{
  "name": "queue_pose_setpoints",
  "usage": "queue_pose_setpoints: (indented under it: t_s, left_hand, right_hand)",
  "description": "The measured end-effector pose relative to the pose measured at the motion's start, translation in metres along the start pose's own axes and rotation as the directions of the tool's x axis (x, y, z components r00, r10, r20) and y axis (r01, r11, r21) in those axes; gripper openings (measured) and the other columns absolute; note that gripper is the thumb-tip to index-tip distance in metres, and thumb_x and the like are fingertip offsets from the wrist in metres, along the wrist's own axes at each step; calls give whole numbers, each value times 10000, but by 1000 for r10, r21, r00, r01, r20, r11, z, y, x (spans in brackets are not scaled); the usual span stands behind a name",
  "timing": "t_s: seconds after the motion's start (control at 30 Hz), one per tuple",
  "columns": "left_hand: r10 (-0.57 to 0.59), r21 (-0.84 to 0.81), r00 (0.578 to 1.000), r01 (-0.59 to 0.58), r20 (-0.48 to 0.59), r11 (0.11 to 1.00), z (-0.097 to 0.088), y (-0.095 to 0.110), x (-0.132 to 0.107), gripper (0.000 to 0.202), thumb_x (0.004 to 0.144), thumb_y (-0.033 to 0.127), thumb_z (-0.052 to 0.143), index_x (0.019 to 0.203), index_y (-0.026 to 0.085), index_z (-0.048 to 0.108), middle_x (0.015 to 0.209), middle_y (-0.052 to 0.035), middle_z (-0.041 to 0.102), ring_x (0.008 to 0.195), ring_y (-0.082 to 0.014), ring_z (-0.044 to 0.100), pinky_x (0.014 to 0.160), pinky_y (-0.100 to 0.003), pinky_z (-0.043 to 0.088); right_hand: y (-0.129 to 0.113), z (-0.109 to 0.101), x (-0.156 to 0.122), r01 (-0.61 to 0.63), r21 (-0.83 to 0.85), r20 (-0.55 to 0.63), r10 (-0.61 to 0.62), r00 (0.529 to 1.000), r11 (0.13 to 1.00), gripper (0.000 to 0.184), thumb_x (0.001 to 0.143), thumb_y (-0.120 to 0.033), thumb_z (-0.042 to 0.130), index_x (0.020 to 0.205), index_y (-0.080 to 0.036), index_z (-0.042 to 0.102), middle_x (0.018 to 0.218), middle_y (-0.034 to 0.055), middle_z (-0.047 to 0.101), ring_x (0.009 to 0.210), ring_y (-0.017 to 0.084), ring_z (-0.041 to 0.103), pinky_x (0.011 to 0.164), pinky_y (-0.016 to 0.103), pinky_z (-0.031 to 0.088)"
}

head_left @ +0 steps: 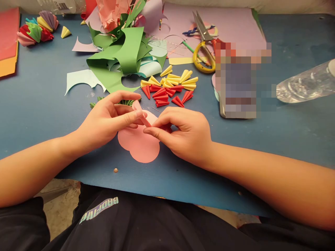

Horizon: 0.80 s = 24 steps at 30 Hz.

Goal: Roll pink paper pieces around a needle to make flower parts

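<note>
Between my two hands is a small folded piece of pink paper. The thumb and fingers of my left hand pinch its upper left end. My right hand pinches the lower right end between thumb and forefinger, its other fingers curled in. Below the hands lie pink paper circles, overlapping on the blue table. Just beyond them are red paper cones and yellow paper cones in a loose pile. Green folded paper pieces are partly hidden behind my left hand.
Green paper scraps and crumpled pink paper heap up at the back. Scissors rest on a lilac sheet. To the right are a pixelated phone-like object and a clear bottle. Finished-looking coloured cone clusters sit far left.
</note>
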<state>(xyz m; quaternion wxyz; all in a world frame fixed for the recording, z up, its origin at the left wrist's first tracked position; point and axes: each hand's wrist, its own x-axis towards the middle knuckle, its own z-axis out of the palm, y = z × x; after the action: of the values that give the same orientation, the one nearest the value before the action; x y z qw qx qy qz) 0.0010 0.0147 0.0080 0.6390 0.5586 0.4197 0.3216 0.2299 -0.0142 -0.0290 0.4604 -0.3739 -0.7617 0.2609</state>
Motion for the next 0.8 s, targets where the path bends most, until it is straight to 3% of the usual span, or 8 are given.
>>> queue_pose_setpoints:
  t_s: [0.2, 0.37, 0.53, 0.63, 0.8]
  left_hand:
    - [-66, -18, 997, 66, -47, 998, 0, 3, -4, 495, 902, 443, 872, 1314, 256, 669, 1004, -48, 847, 1022, -305, 859, 887, -397, 709]
    - [-69, -40, 996, 67, -53, 997, -3, 4, -4, 493, 904, 375, 880, 1339, 253, 681, 1000, -46, 850, 982, -283, 861, 924, -421, 709]
    - [-68, -26, 993, 66, -96, 998, -3, 5, -3, 525, 871, 346, 903, 1339, 250, 685, 1029, -55, 845, 1009, -301, 858, 934, -443, 709]
    - [-70, -46, 994, 66, -85, 997, -3, 5, -3, 519, 866, 340, 910, 1326, 245, 687, 1005, -47, 844, 985, -279, 860, 895, -393, 709]
    - [-71, -82, 996, 67, -57, 994, -5, 5, -1, 557, 817, 325, 960, 1299, 245, 692, 925, -33, 839, 944, -240, 857, 776, -287, 678]
  right_hand:
    - [2, 1, 1, -56, 143, 23, 53, 998, 988, 249, 910, -260, 878, 754, -200, 694, 709, -10, 694, 647, 129, 594, 623, 290, 466]
    - [8, 3, 1, -217, 338, 89, 199, 976, 916, 364, 938, -411, 845, 748, -206, 611, 707, -14, 629, 643, 131, 565, 603, 303, 452]
    - [13, 3, 3, -276, 380, 147, 237, 960, 883, 418, 927, -456, 844, 732, -209, 567, 715, -15, 589, 667, 132, 533, 615, 305, 423]
    - [14, 3, 5, -320, 433, 198, 258, 946, 843, 404, 920, -467, 851, 757, -204, 590, 728, -11, 608, 669, 132, 543, 608, 298, 428]
    - [16, 4, 7, -308, 499, 267, 194, 944, 810, 399, 929, -438, 842, 753, -203, 571, 722, -18, 605, 645, 116, 536, 589, 277, 432]
